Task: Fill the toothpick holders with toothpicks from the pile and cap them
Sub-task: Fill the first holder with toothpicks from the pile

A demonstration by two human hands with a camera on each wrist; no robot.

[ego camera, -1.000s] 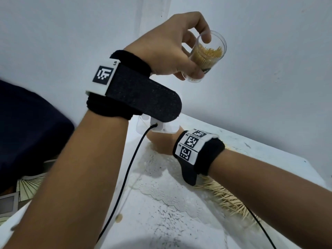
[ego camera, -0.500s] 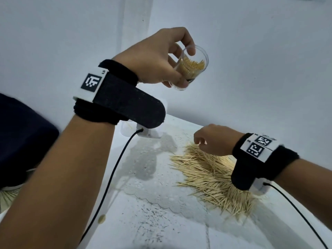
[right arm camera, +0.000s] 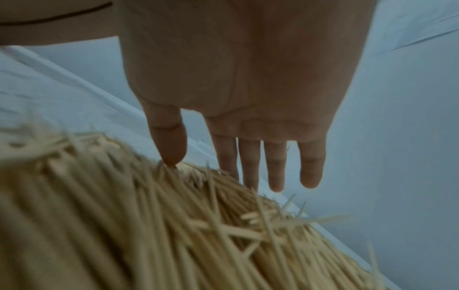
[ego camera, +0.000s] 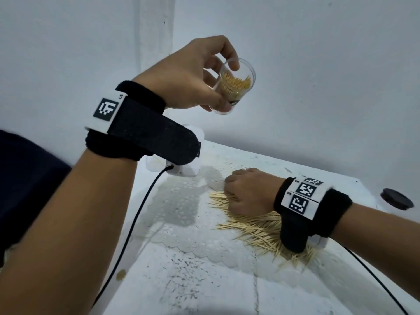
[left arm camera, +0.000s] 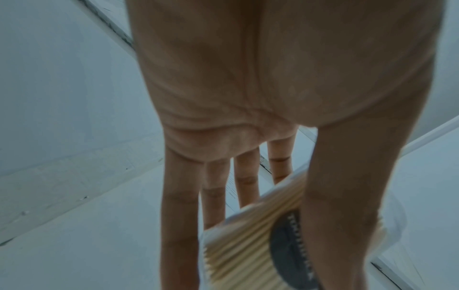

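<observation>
My left hand [ego camera: 223, 87] is raised in front of the wall and grips a clear toothpick holder [ego camera: 241, 85], tilted, with its open mouth toward me. Toothpicks fill part of the holder. In the left wrist view the thumb and fingers of the left hand [left arm camera: 255, 206] clasp the holder [left arm camera: 248, 245], which carries a dark label. My right hand [ego camera: 245, 192] is lowered onto the toothpick pile [ego camera: 261, 228] on the table. Its fingertips are hidden in the head view. The right wrist view shows the right hand [right arm camera: 211, 172] with straight fingers, its thumb tip touching the pile [right arm camera: 149, 225].
A black round cap [ego camera: 396, 198] lies near the table's far right edge. A white lace mat [ego camera: 181, 201] covers the table's middle. Pale containers [ego camera: 193, 173] stand partly hidden behind my left wrist strap. Dark fabric [ego camera: 22, 189] fills the left side. Cables trail from both wrists.
My right hand has moved from behind the left wrist rightward over the pile and then down onto it. The left hand with the holder has lowered slightly.
</observation>
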